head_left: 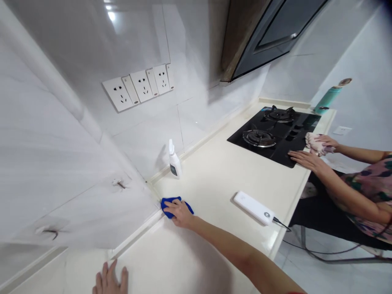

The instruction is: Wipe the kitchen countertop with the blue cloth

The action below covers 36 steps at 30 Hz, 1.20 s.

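My right hand [181,213] presses a blue cloth [168,203] onto the cream countertop [214,175], close to the corner where the counter meets the white tiled wall. Its fingers are curled over the cloth. At the bottom edge my left hand [110,279] lies flat on the counter with its fingers spread, holding nothing.
A white spray bottle [174,161] stands by the wall behind the cloth. A white power bank [252,207] with a cable lies near the counter's front edge. To the right, another person wipes a black gas hob [272,130] with a pink cloth [315,143]. A green flask [329,98] stands behind it.
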Tool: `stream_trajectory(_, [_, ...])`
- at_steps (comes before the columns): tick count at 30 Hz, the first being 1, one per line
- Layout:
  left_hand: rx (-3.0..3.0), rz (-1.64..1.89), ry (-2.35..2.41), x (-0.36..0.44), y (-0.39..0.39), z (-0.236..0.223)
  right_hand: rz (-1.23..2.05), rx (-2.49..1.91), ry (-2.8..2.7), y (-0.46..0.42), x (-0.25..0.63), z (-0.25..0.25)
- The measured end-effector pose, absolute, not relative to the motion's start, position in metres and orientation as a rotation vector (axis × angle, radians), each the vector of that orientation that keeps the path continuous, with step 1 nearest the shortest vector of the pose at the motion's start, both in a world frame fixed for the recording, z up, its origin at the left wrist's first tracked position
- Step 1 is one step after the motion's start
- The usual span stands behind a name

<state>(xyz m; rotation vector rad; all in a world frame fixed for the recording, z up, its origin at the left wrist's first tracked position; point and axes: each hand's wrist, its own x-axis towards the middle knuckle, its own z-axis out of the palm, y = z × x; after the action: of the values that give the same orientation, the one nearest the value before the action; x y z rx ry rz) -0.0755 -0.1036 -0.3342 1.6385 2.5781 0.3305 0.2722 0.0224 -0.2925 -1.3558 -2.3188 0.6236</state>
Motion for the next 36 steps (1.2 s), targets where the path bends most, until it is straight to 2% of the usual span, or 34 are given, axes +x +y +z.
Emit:
stream_trajectory(3, [1.639, 0.356, 2.58, -0.079, -0.105, -0.338, 0.627, -1.211, -2.409, -0.041, 0.277, -0.312])
stream_trajectory(7, [1.651, 0.418, 2.555, -0.083, -0.106, -0.342, 0.691, -1.243, -2.234, -0.098, 0.279, -0.327])
stream_trajectory(12, [1.72, 0.764, 2.484, -0.053, -0.109, -0.346, 0.718, -1.428, -1.939, -0.106, 0.295, -0.319])
stream_trajectory(16, [1.891, 1.051, 2.077, 0.012, -0.115, -0.366, 0.659, -1.597, -1.966, -0.108, 0.292, -0.319])
stream_trajectory(23, [1.817, 1.042, 1.709, 0.106, -0.132, -0.389, 0.611, -1.893, -1.911, -0.114, 0.272, -0.321])
stream_trajectory(36, [1.807, 1.021, 1.407, 0.102, -0.156, -0.352, 0.669, -1.736, -1.74, -0.14, 0.277, -0.312])
